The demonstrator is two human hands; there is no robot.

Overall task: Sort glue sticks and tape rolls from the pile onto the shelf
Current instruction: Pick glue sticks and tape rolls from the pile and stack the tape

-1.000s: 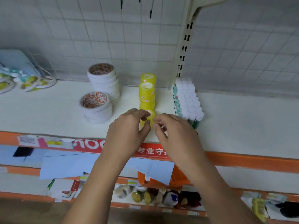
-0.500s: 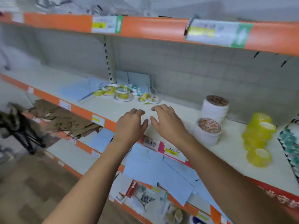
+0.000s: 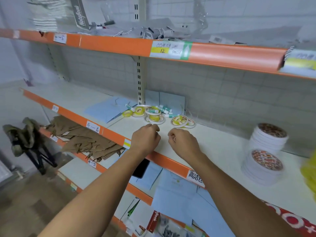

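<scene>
Both fists closed since 0.5 s ago: left hand (image 3: 145, 139) and right hand (image 3: 183, 142) clenched, empty. Pile (image 3: 177, 120) of tape rolls (image 3: 154, 118) and glue sticks (image 3: 165, 109) sits just beyond them on shelf (image 3: 222, 146).

Shop: price-tagged orange shelves (image 3: 116, 46)

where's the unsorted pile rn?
Head view, centre: the pile lies at the back of the shelf, by the foot of the upright, well left of the white tape stacks.
</scene>
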